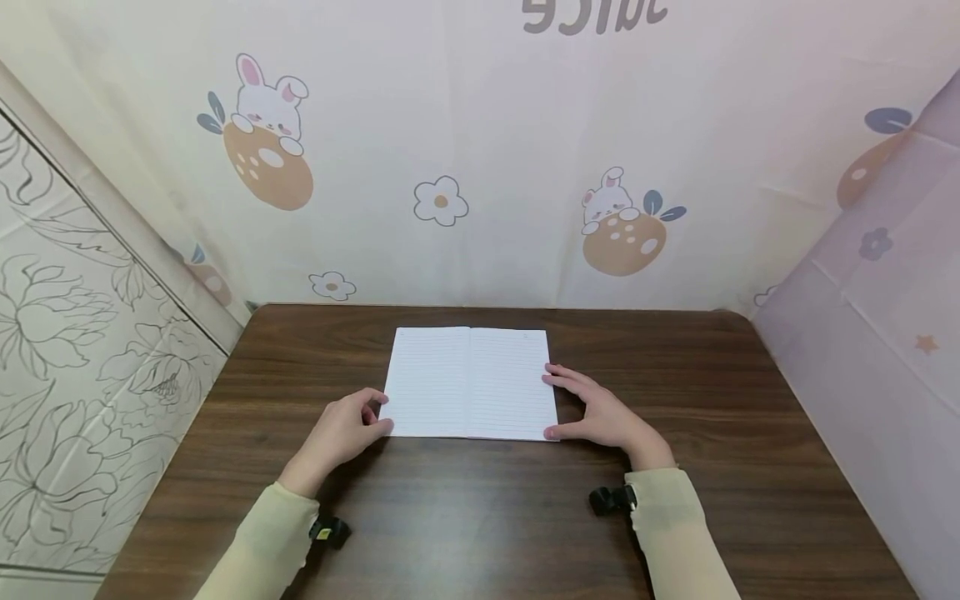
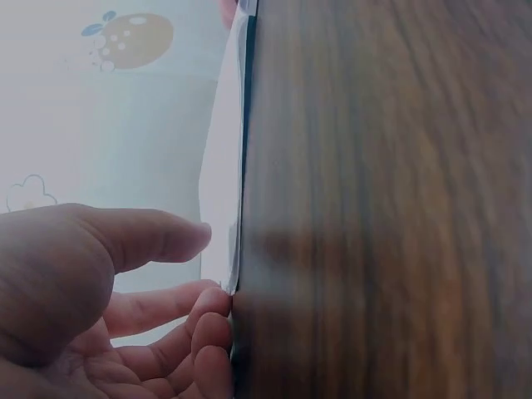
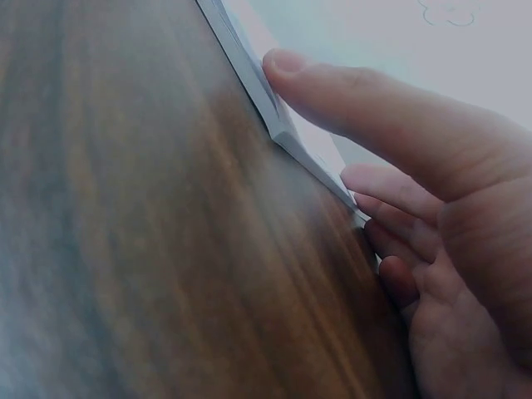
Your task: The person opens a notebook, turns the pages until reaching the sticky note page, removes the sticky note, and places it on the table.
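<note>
An open notebook (image 1: 468, 383) with blank ruled pages lies flat on the dark wooden table. At its left edge is my left hand (image 1: 341, 433), the thumb by the lower corner and the forefinger higher up. The left wrist view shows that thumb over the page side (image 2: 220, 166), while the other fingers bend loosely beside the edge. My right hand (image 1: 607, 414) is at the right edge, fingers spread, with its thumb on the lower corner of the page. In the right wrist view its fingertips line the notebook's side (image 3: 312, 154).
The wooden table (image 1: 465, 517) stretches around the notebook to a back edge against a curtain (image 1: 510, 150) printed with rabbits and flowers. A floral panel (image 1: 82, 358) borders the left side, and pale cloth (image 1: 885, 350) hangs at the right. Both wrists carry small black cameras.
</note>
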{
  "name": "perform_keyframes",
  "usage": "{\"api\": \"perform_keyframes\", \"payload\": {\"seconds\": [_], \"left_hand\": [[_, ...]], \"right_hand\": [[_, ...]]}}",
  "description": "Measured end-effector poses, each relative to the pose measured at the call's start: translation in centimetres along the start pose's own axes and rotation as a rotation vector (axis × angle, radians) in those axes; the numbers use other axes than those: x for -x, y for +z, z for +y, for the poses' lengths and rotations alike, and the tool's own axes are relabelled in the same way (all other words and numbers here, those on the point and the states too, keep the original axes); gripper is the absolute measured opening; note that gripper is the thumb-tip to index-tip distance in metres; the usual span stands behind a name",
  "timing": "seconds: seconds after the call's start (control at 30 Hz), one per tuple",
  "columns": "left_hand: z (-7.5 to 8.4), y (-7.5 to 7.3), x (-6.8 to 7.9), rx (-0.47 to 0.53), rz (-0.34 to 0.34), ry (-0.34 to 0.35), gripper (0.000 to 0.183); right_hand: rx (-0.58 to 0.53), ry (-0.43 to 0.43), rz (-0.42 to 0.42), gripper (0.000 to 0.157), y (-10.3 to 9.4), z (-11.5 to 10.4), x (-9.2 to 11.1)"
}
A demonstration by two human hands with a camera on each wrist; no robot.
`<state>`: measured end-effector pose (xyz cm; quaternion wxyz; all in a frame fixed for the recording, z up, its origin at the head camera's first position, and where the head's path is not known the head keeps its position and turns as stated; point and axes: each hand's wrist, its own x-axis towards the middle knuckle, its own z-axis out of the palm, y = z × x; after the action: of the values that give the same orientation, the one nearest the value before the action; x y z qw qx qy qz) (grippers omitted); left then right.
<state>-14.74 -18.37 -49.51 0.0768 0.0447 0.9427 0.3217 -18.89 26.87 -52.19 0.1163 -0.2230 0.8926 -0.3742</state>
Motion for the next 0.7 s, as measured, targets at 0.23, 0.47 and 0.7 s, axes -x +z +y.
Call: {"api": "perform_keyframes", "payload": {"seconds": [0.23, 0.47, 0.7], "left_hand": [[1.4, 0.6, -0.6, 0.0, 0.065, 0.031, 0.033], [4.5, 2.2, -1.6, 0.067, 0.206, 0.23, 0.036], [7.6, 4.4, -3.0, 0.06, 0.168, 0.458, 0.045]], "right_hand": [[0.0, 0.0, -0.006, 0.101, 0.1, 0.1, -0.1], [-0.012, 0.01, -0.01, 0.102, 0.1, 0.0, -0.1], [-0.003, 0.022, -0.015, 0.103, 0.0, -0.1, -0.1]]}}
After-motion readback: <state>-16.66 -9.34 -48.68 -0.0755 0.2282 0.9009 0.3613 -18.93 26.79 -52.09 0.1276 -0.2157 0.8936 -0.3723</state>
